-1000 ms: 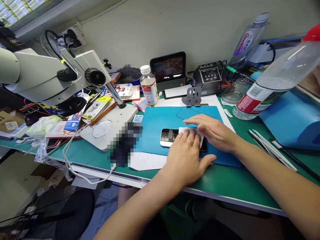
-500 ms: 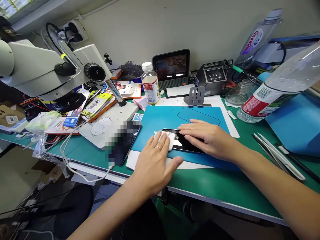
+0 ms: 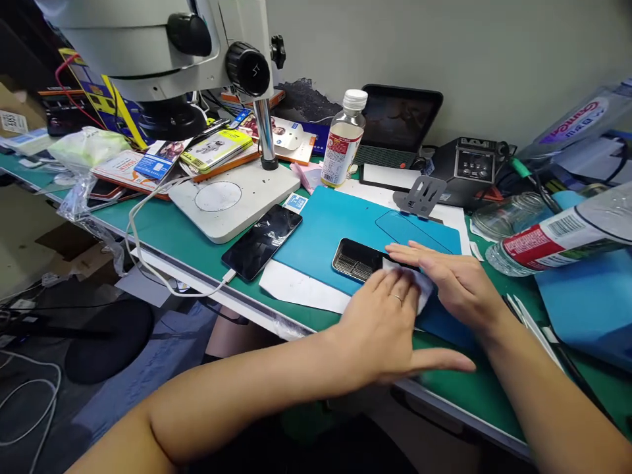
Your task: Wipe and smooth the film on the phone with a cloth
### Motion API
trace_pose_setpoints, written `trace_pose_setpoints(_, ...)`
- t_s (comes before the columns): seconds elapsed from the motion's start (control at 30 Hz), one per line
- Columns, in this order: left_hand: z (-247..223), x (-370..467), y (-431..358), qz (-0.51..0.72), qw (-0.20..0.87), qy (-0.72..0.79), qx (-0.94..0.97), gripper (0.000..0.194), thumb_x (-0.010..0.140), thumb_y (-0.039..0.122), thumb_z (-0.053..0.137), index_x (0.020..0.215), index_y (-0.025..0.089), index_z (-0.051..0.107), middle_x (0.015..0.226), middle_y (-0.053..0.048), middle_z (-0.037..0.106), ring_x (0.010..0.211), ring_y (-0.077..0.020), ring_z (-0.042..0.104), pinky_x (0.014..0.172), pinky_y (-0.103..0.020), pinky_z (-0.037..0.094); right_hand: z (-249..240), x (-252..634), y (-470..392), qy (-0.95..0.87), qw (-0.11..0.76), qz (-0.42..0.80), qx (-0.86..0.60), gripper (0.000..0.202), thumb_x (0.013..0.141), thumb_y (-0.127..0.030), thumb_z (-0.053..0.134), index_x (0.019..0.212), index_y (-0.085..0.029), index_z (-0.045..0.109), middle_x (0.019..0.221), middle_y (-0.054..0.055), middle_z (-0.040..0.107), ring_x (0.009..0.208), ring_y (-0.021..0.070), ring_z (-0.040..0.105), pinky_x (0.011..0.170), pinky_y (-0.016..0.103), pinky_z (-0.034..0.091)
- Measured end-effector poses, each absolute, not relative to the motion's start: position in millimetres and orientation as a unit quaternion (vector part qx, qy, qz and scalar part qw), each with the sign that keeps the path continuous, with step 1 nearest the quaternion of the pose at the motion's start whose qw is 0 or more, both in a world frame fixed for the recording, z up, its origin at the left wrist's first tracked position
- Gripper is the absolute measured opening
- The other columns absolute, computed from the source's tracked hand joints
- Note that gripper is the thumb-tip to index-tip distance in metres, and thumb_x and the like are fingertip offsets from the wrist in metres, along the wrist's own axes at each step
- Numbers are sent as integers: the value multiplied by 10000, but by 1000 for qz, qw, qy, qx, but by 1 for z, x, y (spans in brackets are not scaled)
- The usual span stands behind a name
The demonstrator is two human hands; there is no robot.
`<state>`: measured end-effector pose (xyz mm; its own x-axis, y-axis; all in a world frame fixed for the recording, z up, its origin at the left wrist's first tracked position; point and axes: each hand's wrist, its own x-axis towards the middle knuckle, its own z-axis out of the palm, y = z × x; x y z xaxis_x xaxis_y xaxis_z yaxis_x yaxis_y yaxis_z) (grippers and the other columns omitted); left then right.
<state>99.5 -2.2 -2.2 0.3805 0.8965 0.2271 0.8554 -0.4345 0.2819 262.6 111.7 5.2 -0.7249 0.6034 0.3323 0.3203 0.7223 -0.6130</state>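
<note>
A phone point(image 3: 358, 260) with a dark, glossy face lies on the blue mat point(image 3: 316, 230); its right part is hidden under my hands. My left hand point(image 3: 380, 326) lies over it, fingers flat on a folded white tissue point(image 3: 423, 293) and thumb stretched out to the right. The tissue is pressed against the phone's right portion. My right hand point(image 3: 457, 283) rests at the phone's far right side, fingers extended and close to the tissue. Left of the mat, a second dark phone point(image 3: 264, 240) has a white cable point(image 3: 172, 293) plugged in.
A microscope point(image 3: 172, 59) stands on a pale base point(image 3: 281, 187) at the left. Behind the mat are a labelled bottle point(image 3: 340, 148), a screen point(image 3: 402, 122) and a black control box point(image 3: 471, 171). A large bottle point(image 3: 567, 237) and tweezers point(image 3: 536, 329) lie at right.
My left hand has slid the tissue from the phone's left end to its right part, uncovering that end. My right hand has shifted towards the right end. The camera view has turned left.
</note>
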Motion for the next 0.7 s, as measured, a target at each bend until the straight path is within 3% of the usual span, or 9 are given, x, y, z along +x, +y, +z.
trace_pose_setpoints(0.27,-3,30,-2,126,34,605,785,910,1036,740,245,1551,13,433,1623,-216,422,1543,-335,361,1281,-482,226,7,262,111,-851,347,264,-292,395,1069,-371,430,1148,-329,815,1240,13,800,1235,291,717,1186,605,451)
trace_pose_setpoints(0.47,-12,46,-13,134,24,622,771,1008,998,783,315,1557,-52,395,1633,-263,373,1559,-360,316,1292,-474,228,5,254,105,-881,281,288,-247,389,1057,-343,439,1166,-313,811,1272,21,784,1224,283,724,1162,585,483)
trace_pose_setpoints(0.7,-10,127,8,134,3,606,784,1196,887,904,328,1545,-92,396,1596,-298,412,1540,-386,350,1300,-458,226,8,262,111,-844,333,287,-306,387,1056,-388,445,1110,-336,825,1219,9,810,1239,293,714,1181,595,463)
